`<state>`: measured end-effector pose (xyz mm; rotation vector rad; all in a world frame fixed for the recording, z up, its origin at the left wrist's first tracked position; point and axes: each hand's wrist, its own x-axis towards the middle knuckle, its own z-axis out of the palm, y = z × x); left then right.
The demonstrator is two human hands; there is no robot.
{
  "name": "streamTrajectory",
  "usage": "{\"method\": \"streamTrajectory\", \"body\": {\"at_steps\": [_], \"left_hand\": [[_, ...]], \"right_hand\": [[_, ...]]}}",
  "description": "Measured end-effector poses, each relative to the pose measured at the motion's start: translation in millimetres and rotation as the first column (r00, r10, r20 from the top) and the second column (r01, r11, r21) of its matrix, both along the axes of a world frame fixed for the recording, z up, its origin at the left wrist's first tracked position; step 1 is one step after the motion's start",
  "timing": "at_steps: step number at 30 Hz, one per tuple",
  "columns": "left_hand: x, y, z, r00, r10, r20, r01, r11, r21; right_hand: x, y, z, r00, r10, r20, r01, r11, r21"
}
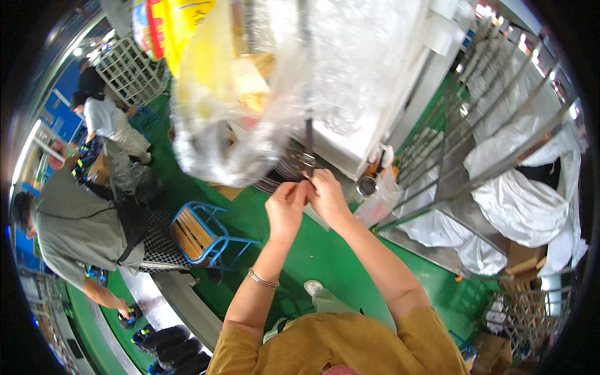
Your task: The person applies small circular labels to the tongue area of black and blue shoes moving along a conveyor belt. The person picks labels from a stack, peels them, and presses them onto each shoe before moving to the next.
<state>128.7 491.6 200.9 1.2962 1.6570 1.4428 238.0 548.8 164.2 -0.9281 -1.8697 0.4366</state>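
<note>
Green floor [331, 262]; one strap [309, 137], axis near-to-far, beyond our right hand [326, 192], the nearer, pinching its end; left hand [285, 207] narrow, hold unclear.

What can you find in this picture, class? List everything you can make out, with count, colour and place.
dark strap: one, blackish, above the fingertips
plastic bag: one, clear, yellow inside, upper left of centre
bubble wrap: count unclear, clear, top centre
stool: one, blue and brown, left
cage: one, pale, upper left
rack: one, grey, right
sheeting: several, white, in rack
co-workers: at least two, grey and white tops, left
floor: one, green, below
bracelet: one, silver, left wrist
left hand, right hand: one each, bare, centre
</note>
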Motion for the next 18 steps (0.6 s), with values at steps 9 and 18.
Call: {"method": "streamTrajectory", "body": {"at_steps": [9, 18], "left_hand": [[-23.3, 2.5, 15.7, 0.599, 0.069, -0.797, 0.142, 0.971, 0.191], [-165.5, 105.5, -58.4, 0.824, 0.248, -0.509, -0.187, 0.968, 0.168]], "right_hand": [[0.9, -8.0, 18.7, 0.993, -0.046, 0.107, 0.044, 0.999, 0.017], [25.5, 1.2, 22.0, 0.996, 0.059, 0.073, -0.039, 0.968, -0.247]]}}
